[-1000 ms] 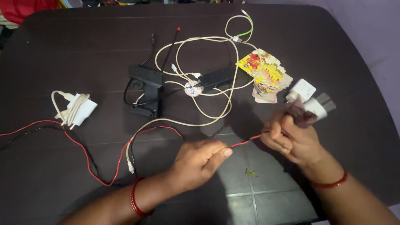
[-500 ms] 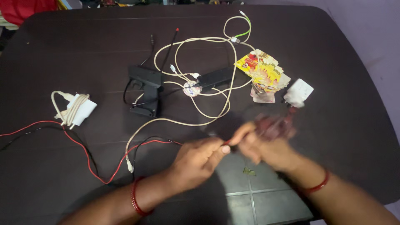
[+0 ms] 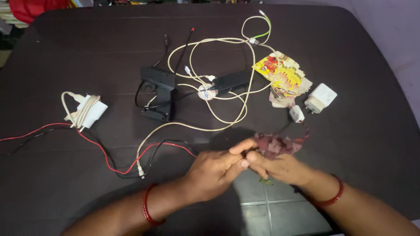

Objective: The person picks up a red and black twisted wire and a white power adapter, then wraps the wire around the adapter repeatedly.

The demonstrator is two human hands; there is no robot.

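Left hand [image 3: 214,170] and right hand [image 3: 280,168] meet, both pinching the red wire [image 3: 109,157] between them.

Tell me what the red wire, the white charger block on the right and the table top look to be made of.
Red wire: flexible plastic insulation, smooth and bending loosely, judging by its curves. White charger block: hard moulded plastic, matte with rounded corners. Table top: dark, smooth, faintly glossy; probably laminate or plastic, though the look leaves that open.
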